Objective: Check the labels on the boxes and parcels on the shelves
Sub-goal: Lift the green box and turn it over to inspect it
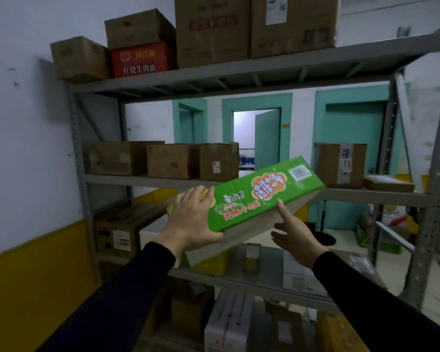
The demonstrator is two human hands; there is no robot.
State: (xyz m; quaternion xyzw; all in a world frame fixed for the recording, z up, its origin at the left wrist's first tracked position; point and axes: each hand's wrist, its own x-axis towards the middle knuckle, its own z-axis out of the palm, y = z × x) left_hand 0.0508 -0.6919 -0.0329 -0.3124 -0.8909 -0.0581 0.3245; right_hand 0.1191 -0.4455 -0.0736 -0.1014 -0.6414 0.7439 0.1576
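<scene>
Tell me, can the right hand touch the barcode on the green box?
Probably yes. The right hand is open with a finger on the green box, and nothing covers the barcode further up the same face.

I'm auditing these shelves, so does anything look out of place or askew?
Only the green box is askew: it is off the shelf, tilted, gripped at its low end by the left hand, the right hand touching its edge. The brown cartons sit squarely.
</scene>
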